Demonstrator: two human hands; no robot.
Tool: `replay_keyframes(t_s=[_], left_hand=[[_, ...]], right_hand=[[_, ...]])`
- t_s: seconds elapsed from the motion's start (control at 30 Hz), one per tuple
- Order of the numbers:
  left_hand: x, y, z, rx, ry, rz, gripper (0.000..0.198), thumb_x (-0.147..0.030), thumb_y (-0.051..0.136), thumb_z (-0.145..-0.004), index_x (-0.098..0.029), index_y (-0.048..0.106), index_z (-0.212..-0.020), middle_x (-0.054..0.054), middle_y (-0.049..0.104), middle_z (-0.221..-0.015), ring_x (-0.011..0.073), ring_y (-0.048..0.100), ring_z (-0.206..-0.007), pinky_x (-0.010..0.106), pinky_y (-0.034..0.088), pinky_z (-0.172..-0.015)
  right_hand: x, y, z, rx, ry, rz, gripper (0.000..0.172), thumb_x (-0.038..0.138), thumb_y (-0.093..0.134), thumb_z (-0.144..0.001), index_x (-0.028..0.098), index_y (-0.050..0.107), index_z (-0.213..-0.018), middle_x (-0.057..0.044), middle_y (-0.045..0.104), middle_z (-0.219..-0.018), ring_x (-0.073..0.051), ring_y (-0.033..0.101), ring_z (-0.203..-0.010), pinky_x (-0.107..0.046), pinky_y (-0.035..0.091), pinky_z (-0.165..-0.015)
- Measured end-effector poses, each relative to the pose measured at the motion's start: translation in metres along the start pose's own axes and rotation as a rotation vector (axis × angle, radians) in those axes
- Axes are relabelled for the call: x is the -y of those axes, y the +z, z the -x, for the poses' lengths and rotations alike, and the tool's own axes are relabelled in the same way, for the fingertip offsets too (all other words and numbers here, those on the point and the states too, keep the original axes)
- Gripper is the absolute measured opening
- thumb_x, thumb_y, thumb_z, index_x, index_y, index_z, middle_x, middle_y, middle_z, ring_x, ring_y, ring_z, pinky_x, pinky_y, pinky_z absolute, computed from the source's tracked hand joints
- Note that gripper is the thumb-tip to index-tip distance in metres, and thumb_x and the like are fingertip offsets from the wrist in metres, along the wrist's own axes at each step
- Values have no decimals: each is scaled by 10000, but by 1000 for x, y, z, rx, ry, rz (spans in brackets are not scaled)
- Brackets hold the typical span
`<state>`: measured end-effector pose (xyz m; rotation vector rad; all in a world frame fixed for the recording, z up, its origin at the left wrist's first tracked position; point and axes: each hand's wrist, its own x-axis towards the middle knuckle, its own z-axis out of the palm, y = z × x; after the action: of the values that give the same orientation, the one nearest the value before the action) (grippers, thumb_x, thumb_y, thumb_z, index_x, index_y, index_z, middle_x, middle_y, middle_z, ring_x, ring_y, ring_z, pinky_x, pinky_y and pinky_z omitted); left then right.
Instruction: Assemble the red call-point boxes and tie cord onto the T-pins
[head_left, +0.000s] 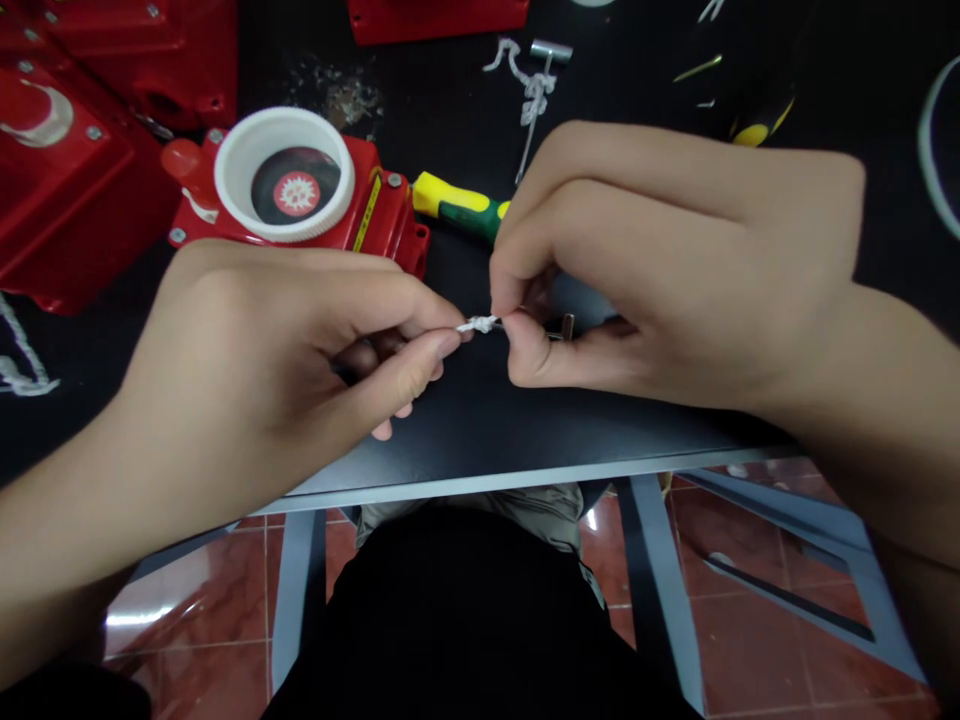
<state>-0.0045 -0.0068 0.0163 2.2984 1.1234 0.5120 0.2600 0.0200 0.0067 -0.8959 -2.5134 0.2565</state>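
Observation:
Between my two hands runs a thin white cord (482, 323) with a small knot in it. My left hand (300, 340) pinches the cord between thumb and index finger, just left of the knot. On the knot's right side my right hand (660, 270) is closed in a pinch, its thumb and fingertip at the cord. A small metal piece (568, 326) pokes out beneath the right palm; most of it is hidden by the hand. Both hands are held above the black tabletop (450, 430) near its front edge.
Behind my left hand lies a red box (365, 160) with a white round collar (341, 190). A yellow-green screwdriver (457, 205) lies beside it. Larger red boxes (90, 190) stand left. Farther back rests a metal T-shaped pin (551, 52) with white cord.

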Motion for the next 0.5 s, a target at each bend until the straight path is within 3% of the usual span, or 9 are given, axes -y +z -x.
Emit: replay_keyframes(t_s=[0.17, 0.33, 0.5], left_hand=[[1, 3, -1, -31, 43, -14, 279, -432, 683, -1195, -348, 859, -996, -57, 788, -743, 163, 673, -598, 373, 497, -594], [-1, 7, 2, -59, 35, -44, 180, -323, 684, -1185, -336, 862, -1162, -82, 777, -728, 134, 670, -573, 353, 524, -617], [-2, 7, 4, -86, 12, -38, 239, -316, 626, -1200, -342, 863, -1210, -80, 790, -750, 134, 706, -582, 340, 562, -634]], right_hand=[[2, 1, 1, 0, 9, 33, 99, 236, 695, -968, 246, 614, -911, -19, 730, -989, -159, 646, -805, -318, 416, -620], [-1, 2, 7, -51, -32, 35, 99, 195, 604, -1045, 247, 631, -965, -14, 734, -1044, -152, 669, -838, -309, 510, -735], [-3, 5, 10, -71, -49, 34, 105, 150, 592, -1039, 234, 631, -991, -29, 751, -1053, -161, 719, -889, -311, 565, -804]])
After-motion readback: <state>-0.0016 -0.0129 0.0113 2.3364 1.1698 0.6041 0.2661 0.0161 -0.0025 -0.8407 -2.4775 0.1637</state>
